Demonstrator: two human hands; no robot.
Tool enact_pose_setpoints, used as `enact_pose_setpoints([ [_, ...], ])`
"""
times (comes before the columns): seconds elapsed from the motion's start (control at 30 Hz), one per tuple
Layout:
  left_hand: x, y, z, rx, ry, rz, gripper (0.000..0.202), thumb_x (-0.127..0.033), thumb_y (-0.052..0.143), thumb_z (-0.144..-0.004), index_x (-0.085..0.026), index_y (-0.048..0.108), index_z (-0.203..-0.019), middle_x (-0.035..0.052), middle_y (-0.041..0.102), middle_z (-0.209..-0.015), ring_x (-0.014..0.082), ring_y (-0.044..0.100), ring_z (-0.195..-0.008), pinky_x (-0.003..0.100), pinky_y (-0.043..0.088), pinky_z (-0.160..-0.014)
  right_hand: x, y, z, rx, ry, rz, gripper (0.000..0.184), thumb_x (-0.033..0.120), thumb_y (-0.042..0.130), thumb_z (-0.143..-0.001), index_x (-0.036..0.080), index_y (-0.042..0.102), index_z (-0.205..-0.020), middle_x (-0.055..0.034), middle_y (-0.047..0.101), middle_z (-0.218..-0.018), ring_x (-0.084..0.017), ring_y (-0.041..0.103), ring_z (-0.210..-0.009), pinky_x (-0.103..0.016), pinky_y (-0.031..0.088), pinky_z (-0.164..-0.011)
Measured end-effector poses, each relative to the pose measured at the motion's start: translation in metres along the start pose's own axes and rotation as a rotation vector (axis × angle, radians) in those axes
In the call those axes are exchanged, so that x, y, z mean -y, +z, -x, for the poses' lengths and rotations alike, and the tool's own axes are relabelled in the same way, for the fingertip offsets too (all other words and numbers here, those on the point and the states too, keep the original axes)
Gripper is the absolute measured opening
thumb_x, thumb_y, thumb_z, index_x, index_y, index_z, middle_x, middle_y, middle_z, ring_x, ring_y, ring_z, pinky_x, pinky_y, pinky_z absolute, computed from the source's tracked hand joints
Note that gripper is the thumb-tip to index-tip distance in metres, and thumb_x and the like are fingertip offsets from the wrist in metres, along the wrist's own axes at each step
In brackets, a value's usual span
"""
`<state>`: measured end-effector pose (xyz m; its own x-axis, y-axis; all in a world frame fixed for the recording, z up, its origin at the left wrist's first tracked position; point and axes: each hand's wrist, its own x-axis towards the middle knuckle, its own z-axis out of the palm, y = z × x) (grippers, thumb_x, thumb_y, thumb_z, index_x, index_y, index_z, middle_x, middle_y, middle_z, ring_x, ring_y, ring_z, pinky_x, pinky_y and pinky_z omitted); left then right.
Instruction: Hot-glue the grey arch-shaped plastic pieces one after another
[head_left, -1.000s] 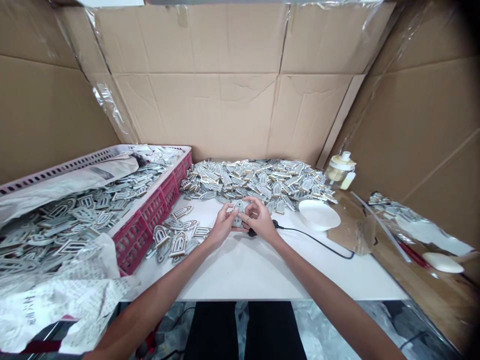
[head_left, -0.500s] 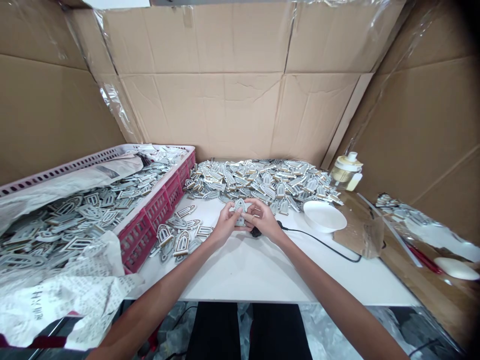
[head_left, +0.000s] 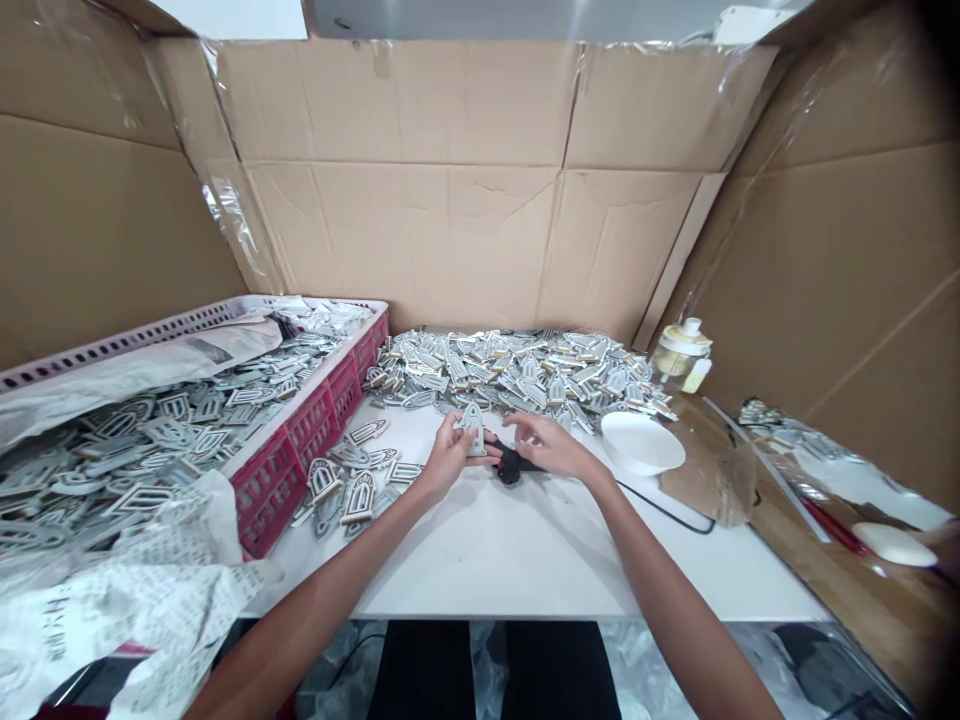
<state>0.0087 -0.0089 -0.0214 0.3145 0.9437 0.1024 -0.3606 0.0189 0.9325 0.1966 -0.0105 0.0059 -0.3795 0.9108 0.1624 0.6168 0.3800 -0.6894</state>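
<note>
My left hand (head_left: 448, 448) is closed on a small grey arch-shaped piece (head_left: 473, 430), held upright above the white table by thumb and fingers. To its right my right hand (head_left: 551, 445) is apart from that piece, its fingers loosely bent and spread, with nothing visible between them. Just below and between the hands lies a small black object (head_left: 509, 463) with a cable; its kind is unclear. Left of my left hand, several similar arch-shaped pieces (head_left: 358, 497) with white and brown faces lie in a loose group.
A pink-sided crate (head_left: 274, 490) full of grey pieces and newspaper stands on the left. A wide heap of pieces (head_left: 517, 370) lies along the cardboard wall (head_left: 450, 240). At right are a white bowl (head_left: 643, 443), a pale bottle (head_left: 681, 355) and a black cable (head_left: 667, 508).
My right hand has let go of the arch-shaped piece and moved right. My left hand keeps the piece, and more of the black object shows. The view has tilted up slightly.
</note>
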Motion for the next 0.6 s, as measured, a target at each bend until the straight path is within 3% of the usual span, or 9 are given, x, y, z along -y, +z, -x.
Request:
enact_pose_setpoints([
  [0.1, 0.001, -0.002, -0.001, -0.049, 0.016, -0.012, 0.037, -0.038, 0.063, -0.073, -0.020, 0.035, -0.090, 0.0010, 0.064, -0.077, 0.0151, 0.065, -0.061, 0.032, 0.054, -0.060, -0.012, -0.009, 0.013, 0.174, 0.007, 0.276, 0.048, 0.014, 0.054, -0.062, 0.018, 0.058, -0.110, -0.0061, 0.060, -0.093, -0.020, 0.054, -0.084, -0.029, 0.040, -0.075],
  [0.17, 0.001, -0.003, -0.002, -0.067, 0.024, -0.021, 0.036, -0.039, 0.062, -0.073, -0.020, 0.037, -0.090, 0.0013, 0.063, -0.077, 0.0147, 0.064, -0.060, 0.028, 0.052, -0.054, -0.017, -0.007, 0.020, 0.182, 0.002, 0.378, 0.055, 0.010, 0.054, -0.058, 0.019, 0.057, -0.113, -0.0067, 0.059, -0.096, -0.021, 0.053, -0.089, -0.028, 0.039, -0.076],
  [0.3, 0.002, -0.004, -0.002, -0.072, 0.026, -0.011, 0.036, -0.040, 0.062, -0.072, -0.020, 0.037, -0.090, 0.0007, 0.062, -0.075, 0.0136, 0.062, -0.058, 0.024, 0.047, -0.049, -0.019, 0.007, 0.027, 0.063, 0.011, 0.524, 0.064, 0.004, 0.049, -0.059, 0.020, 0.051, -0.120, -0.0086, 0.056, -0.104, -0.022, 0.050, -0.099, -0.028, 0.035, -0.079],
  [0.43, 0.004, -0.004, -0.003, -0.082, 0.029, -0.007, 0.039, -0.042, 0.062, -0.071, -0.019, 0.036, -0.089, 0.0004, 0.061, -0.074, 0.0130, 0.061, -0.057, 0.023, 0.044, -0.048, -0.017, 0.016, 0.033, -0.052, 0.030, 0.717, 0.051, 0.003, 0.048, -0.062, 0.021, 0.057, -0.108, -0.0080, 0.055, -0.095, -0.021, 0.051, -0.089, -0.028, 0.032, -0.071],
  [0.5, 0.006, -0.004, -0.004, -0.097, 0.036, -0.011, 0.039, -0.042, 0.061, -0.071, -0.020, 0.036, -0.089, 0.0004, 0.061, -0.074, 0.0129, 0.061, -0.057, 0.023, 0.044, -0.048, -0.018, 0.017, 0.036, -0.178, 0.061, 0.743, 0.041, 0.007, 0.048, -0.065, 0.021, 0.059, -0.102, -0.0067, 0.055, -0.091, -0.020, 0.052, -0.081, -0.028, 0.031, -0.067],
  [0.6, 0.008, -0.004, -0.004, -0.124, 0.026, -0.033, 0.035, -0.040, 0.059, -0.073, -0.020, 0.035, -0.090, 0.0000, 0.060, -0.074, 0.0126, 0.061, -0.058, 0.023, 0.045, -0.050, -0.018, 0.016, 0.038, -0.411, 0.075, 0.599, 0.034, 0.014, 0.051, -0.069, 0.022, 0.057, -0.102, -0.0038, 0.055, -0.087, -0.017, 0.051, -0.073, -0.026, 0.031, -0.063],
])
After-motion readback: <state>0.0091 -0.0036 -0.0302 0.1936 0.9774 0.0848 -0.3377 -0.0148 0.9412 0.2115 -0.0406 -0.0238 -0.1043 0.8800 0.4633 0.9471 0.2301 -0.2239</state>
